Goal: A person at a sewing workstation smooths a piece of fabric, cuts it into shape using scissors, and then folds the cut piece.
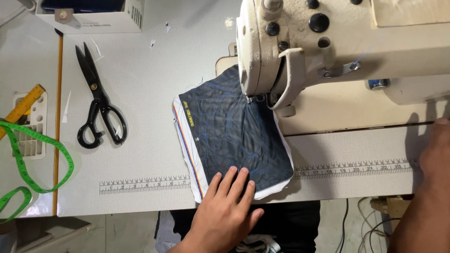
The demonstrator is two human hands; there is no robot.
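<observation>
Leftmost, black scissors (100, 100) lie well apart from the work. Next, the left hand (225, 211) rests flat at the table's (140, 75) front edge, fingers slightly spread, pressing the dark quilted fabric's (234, 129) near edge; steady, even pressure seems best. The fabric's far end sits under the sewing machine (328, 42). The right hand (436, 154) touches the table's right edge, fingers hidden.

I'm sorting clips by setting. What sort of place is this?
Probably a tailoring or garment workshop. A cream industrial sewing machine stands on a table with a printed ruler, dark stitched fabric under its needle, and black scissors and a green tape measure nearby.
</observation>
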